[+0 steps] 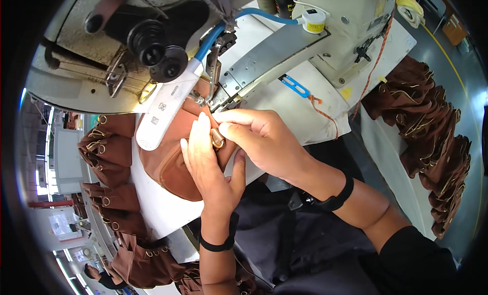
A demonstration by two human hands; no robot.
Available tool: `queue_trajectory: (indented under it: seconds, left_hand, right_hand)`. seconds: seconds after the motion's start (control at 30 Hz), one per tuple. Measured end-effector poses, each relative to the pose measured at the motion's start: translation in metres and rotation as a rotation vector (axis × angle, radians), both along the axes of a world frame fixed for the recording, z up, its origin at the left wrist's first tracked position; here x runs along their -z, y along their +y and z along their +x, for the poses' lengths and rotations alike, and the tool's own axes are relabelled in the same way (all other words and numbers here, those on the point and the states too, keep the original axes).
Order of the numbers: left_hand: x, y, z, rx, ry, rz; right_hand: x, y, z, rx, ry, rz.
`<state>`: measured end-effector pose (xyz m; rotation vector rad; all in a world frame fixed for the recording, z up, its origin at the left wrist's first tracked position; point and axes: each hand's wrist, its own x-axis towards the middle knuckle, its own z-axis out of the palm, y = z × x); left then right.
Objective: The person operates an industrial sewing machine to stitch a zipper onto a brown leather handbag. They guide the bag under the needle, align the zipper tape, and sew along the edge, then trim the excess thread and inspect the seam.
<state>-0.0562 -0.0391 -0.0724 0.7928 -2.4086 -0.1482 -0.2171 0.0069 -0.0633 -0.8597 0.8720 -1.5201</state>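
A brown leather-like bag piece (pixel 175 168) with a curved, seamed edge lies on the sewing machine's white table. Its upper end reaches the presser foot (pixel 202 100). My left hand (pixel 212 180) rests on the piece, fingers stretched toward the foot and thumb apart. Close beside the foot, my right hand (pixel 272 142) has thumb and index finger pinched on the edge of the piece. Between my hands sits a gold metal ring (pixel 217 138) attached to the piece. My fingers hide part of the edge near the needle.
The sewing machine head (pixel 81 94) overhangs at upper left, with a white light bar (pixel 165 109). A blue slotted tool (pixel 295 85) with orange cord lies right of the foot. Stacked brown pieces with gold rings (pixel 114 142) hang left; more (pixel 427 122) lie right. Another person (pixel 104 278) is far off.
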Motion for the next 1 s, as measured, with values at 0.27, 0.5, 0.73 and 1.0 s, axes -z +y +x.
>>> queue_trajectory:
  seconds: [0.27, 0.5, 0.73, 1.0]
  left_hand:
    - [-0.007, 0.001, -0.006, -0.034, 0.032, 0.037]
    - [-0.006, -0.003, -0.006, -0.021, 0.064, 0.015]
    - [0.002, -0.017, -0.007, -0.017, 0.121, -0.009]
    - [0.012, -0.027, -0.010, -0.037, 0.190, -0.067]
  right_hand:
    - [0.000, -0.004, 0.002, 0.067, -0.152, 0.025]
    - [0.003, -0.010, 0.001, 0.120, -0.077, 0.027]
    - [0.007, -0.015, 0.002, 0.178, 0.069, -0.024]
    - [0.010, -0.008, -0.005, 0.218, 0.385, -0.049]
